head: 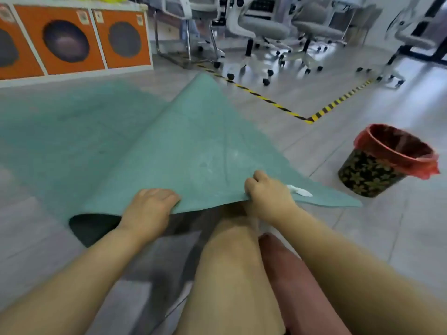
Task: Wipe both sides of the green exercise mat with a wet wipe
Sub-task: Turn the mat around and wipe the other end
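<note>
The green exercise mat (pixel 169 141) lies across the floor, its near edge lifted off the tiles so that a dark gap shows beneath it. My left hand (pixel 150 209) grips that raised edge at the left, fingers curled over the top. My right hand (pixel 268 192) grips the same edge further right. A white wet wipe (pixel 300 191) sticks out beside my right hand's fingers, lying against the mat. The far part of the mat stays flat on the floor towards the left.
A floral waste bin (pixel 377 170) with a red liner stands on the floor at the right. Orange boxes (pixel 72 42) line the back left. Several wheeled office chairs (pixel 263 32) stand behind yellow-black floor tape (pixel 285 110). My knees are below the mat's edge.
</note>
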The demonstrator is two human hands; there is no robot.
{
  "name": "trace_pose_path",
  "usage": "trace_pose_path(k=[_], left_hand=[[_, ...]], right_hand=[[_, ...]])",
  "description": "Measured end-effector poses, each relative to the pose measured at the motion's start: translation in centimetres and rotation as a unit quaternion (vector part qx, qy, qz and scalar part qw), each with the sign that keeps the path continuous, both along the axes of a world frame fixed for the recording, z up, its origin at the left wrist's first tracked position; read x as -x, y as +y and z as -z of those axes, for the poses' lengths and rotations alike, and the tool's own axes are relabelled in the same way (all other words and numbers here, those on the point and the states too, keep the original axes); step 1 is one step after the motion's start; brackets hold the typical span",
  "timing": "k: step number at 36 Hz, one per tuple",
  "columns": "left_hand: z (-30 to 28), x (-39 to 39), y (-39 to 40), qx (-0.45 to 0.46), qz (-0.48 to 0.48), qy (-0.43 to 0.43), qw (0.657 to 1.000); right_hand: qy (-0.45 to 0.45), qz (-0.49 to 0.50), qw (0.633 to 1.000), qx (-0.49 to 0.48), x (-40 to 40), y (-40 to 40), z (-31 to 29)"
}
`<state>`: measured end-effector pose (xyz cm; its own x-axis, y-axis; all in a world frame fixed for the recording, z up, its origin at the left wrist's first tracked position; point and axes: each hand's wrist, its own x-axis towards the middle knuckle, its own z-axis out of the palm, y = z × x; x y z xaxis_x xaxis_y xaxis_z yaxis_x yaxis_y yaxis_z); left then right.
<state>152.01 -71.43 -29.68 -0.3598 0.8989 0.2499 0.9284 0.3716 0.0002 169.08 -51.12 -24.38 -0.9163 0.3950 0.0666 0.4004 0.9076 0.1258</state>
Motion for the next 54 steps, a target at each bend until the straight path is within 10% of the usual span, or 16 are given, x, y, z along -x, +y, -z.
trace_pose_path(k=[9, 14, 18, 24, 33, 47, 54], left_hand=[[2.9, 2.6, -0.7, -0.023, 0.022, -0.018, 0.999], [3.2, 3.7, -0.7, 0.000, 0.000, -0.026, 1.000], [3.8, 4.0, -0.4, 0.007, -0.019, -0.038, 0.999], [4.8, 3.8, -0.2, -0.026, -0.018, -0.023, 0.999], [5.2, 3.9, -0.3, -0.062, -0.005, -0.020, 0.998], [3.7, 6.3, -6.3, -0.082, -0.096, 0.075, 0.989], [2.8, 9.9, -11.6, -0.083, -0.206, -0.069, 0.973]], right_hand=[[0.088, -0.017, 0.961, 0.263, 0.0, -0.4, 4.0], [0.318, 0.109, 0.933, 0.129, -2.3, 1.6, 5.9], [0.200, 0.285, 0.911, 0.221, -3.9, 3.6, 7.8], [0.124, 0.297, 0.888, 0.328, -4.2, 2.7, 10.9], [0.133, 0.307, 0.908, 0.252, -1.8, 1.7, 10.8], [0.164, 0.171, 0.935, 0.265, 7.7, -5.6, 5.9], [0.167, 0.066, 0.961, 0.210, 12.9, -8.8, 5.1]])
